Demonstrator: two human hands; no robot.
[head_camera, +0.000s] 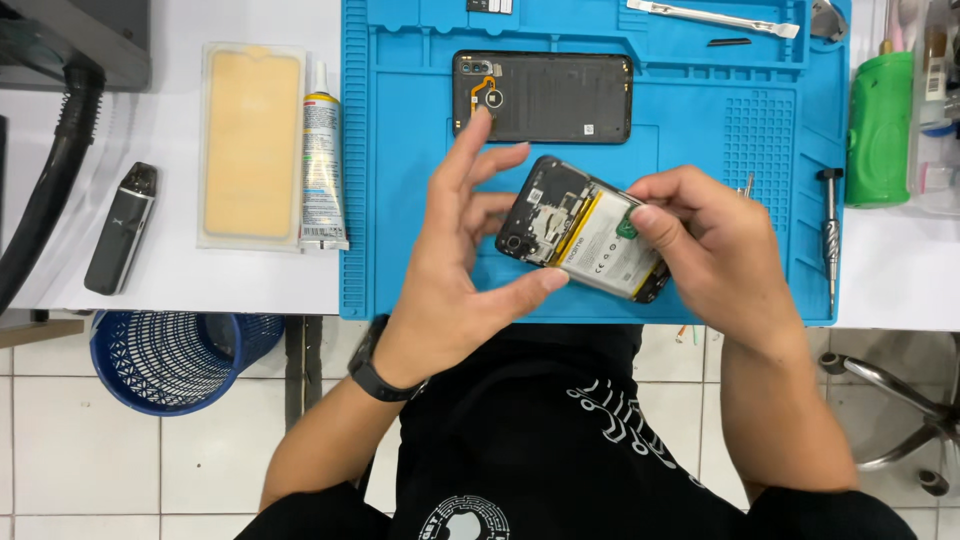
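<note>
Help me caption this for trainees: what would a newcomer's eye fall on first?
First, the opened phone at centre, its battery bared, held between the left hand and right hand above the blue mat. Next, the phone's back cover lying on the mat just beyond the hands. Off the mat at left lie a screen protector and a glue tube.

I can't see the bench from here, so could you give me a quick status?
Both hands, left and right, hold opened phone. Back cover lies behind. Nothing obstructing.

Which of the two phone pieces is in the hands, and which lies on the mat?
The opened phone body with the white battery is held; the dark back cover lies flat on the blue mat.
</note>
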